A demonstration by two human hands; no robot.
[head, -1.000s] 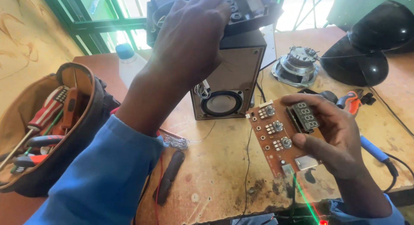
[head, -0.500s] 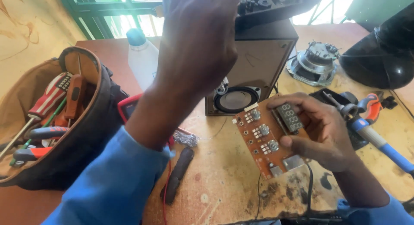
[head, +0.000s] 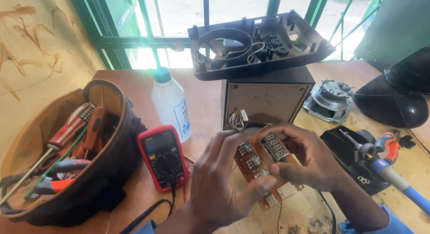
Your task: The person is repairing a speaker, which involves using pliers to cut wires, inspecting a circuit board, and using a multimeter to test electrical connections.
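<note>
Brown circuit board (head: 264, 171) lower centre of frame, pinched between both hands: left hand (head: 219, 189) fingers curled on its left edge, right hand (head: 309, 164) fingers closed on right edge (display facing up), above worktop (head: 206, 104).

Scuffed brown wooden workbench (head: 206, 104). Sitting on it: worn brown canvas tool bag (head: 112, 162), red multimeter (head: 164, 156), white plastic bottle with teal cap (head: 170, 104), dark wooden speaker box (head: 266, 99), loose grey speaker driver (head: 329, 100), black soldering stand (head: 354, 164), glossy black shell (head: 394, 99).
</note>
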